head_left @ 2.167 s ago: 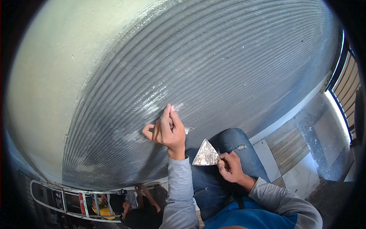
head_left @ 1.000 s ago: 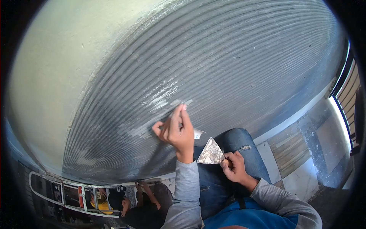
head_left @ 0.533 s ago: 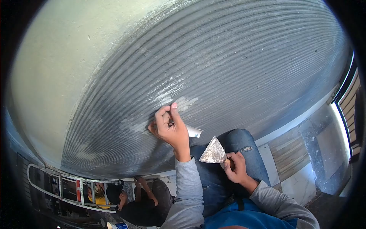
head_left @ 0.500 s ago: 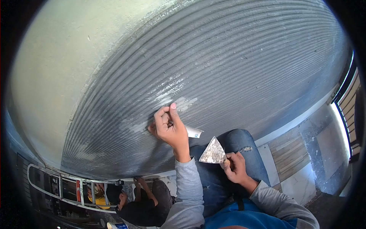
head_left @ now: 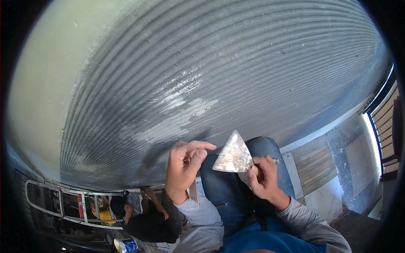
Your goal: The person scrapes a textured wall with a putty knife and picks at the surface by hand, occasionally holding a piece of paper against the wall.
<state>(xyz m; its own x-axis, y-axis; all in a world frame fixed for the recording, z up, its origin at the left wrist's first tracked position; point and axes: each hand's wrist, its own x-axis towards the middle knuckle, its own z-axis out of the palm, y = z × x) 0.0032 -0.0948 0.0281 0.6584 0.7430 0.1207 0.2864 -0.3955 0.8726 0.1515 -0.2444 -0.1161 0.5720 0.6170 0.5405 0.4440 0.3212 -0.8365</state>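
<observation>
My right hand (head_left: 266, 179) grips a pointing trowel (head_left: 233, 155) by its handle. The triangular blade points up and is smeared with whitish material. My left hand (head_left: 182, 170) is beside the blade, index finger stretched toward it without clearly touching, the other fingers curled. A pale flat strip (head_left: 194, 194) sticks out below that palm; its other end is hidden in my curled fingers. Ahead is a grey ribbed wall surface (head_left: 253, 84), with a lighter, flaking patch (head_left: 168, 122) just beyond my left hand.
A metal ladder (head_left: 63, 206) is at lower left. Near it crouches a person in dark clothes (head_left: 147, 221), with another in yellow (head_left: 102, 215) behind the ladder. A white and blue bucket (head_left: 125, 244) is at the bottom. A barred gate (head_left: 384, 130) borders the tiled floor (head_left: 329, 185) at right.
My left hand has drawn back from the wall toward the trowel, turning so the strip now hangs below it. The trowel has risen slightly and tilted.
</observation>
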